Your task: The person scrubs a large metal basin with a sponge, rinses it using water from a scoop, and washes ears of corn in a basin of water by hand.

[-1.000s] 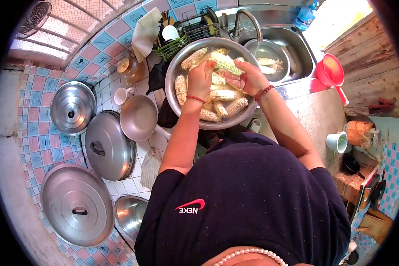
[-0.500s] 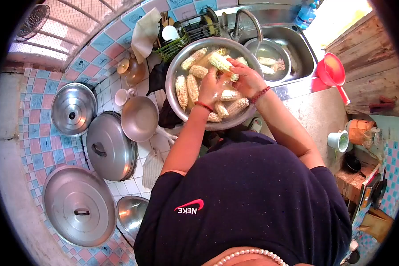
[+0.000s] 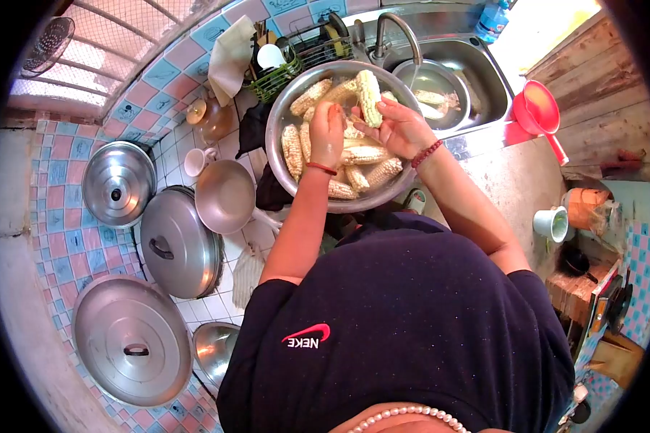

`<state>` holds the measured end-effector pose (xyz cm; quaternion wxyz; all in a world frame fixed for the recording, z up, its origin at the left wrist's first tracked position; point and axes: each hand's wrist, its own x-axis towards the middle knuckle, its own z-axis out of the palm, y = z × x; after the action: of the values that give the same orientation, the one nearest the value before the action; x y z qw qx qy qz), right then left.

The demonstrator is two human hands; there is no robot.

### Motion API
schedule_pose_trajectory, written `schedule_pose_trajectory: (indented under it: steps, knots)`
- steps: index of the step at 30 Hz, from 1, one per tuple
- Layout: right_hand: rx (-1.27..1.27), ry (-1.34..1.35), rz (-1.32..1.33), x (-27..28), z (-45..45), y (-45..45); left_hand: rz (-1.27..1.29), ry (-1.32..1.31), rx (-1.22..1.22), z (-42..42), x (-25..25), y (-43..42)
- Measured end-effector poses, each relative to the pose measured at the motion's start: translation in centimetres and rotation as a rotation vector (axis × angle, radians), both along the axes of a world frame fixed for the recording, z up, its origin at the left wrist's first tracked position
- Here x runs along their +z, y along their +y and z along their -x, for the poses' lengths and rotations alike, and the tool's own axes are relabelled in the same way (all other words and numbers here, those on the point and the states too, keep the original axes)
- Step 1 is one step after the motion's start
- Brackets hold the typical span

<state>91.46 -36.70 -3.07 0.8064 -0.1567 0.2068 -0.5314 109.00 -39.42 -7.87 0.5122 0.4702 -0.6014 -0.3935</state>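
Observation:
My right hand (image 3: 401,130) grips a pale, husked corn cob (image 3: 368,97) by its lower end, tilting it up above a large metal basin (image 3: 276,148). Left of that cob, my left hand (image 3: 328,136) is over the basin, its fingers loosely curved and apart from the held cob. No object shows in it, though part of its palm side is hidden. Several more corn cobs (image 3: 365,155) lie in water in the basin, below and around both hands.
Behind and right, a sink (image 3: 490,86) holds a smaller metal bowl (image 3: 464,119) with corn pieces, near the faucet (image 3: 412,36). A red dipper (image 3: 538,108) lies right. Left are a saucepan (image 3: 225,196), a mug (image 3: 195,162) and pot lids (image 3: 177,242). A dish rack (image 3: 296,61) stands behind.
My left hand has come off the cob and moved slightly left. My right hand now holds the cob alone, tipped more upright. The view has shifted slightly.

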Motion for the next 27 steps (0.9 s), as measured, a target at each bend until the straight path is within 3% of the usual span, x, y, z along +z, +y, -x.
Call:
schedule_pose_trajectory:
  steps: [4, 7, 10, 11, 14, 15, 19, 22, 23, 27]
  knots:
    - [0.113, -0.096, -0.078, -1.1, 1.5, -0.9, -0.067, 0.119, -0.020, -1.0, -0.4, -0.5]
    - [0.041, 0.359, 0.034, -3.0, 2.0, -1.5, -0.084, -0.081, 0.018, -1.7, 0.1, -0.8]
    - [0.159, 1.165, 0.204, -6.1, 1.0, -1.4, 0.122, -0.481, 0.093, -1.8, -1.5, -3.2]
    - [0.083, 1.443, 0.313, -7.9, 0.5, -2.1, 0.203, -0.564, 0.091, -1.3, -1.5, -3.9]
    - [0.067, 1.884, 0.366, -9.9, -2.3, -4.5, 0.407, -0.826, -0.015, -0.9, -6.8, -7.1]
    - [0.081, 1.967, 0.382, -10.5, -2.9, -4.9, 0.339, -1.047, -0.078, -1.1, -6.9, -7.1]
    - [0.273, 2.217, 0.556, -11.1, -4.1, -6.3, -0.335, -1.400, -0.302, -0.4, -6.0, -7.4]
    - [0.471, 2.288, 0.653, -9.8, -4.5, -7.3, -0.451, -1.269, -0.272, -1.1, -6.7, -7.1]
    - [0.526, 2.301, 0.665, -9.6, -4.8, -7.7, -0.465, -1.336, -0.317, -1.3, -7.1, -7.5]
    - [0.508, 2.354, 0.788, -12.4, -5.2, -9.0, -0.333, -1.262, -0.124, -1.2, -7.2, -6.8]
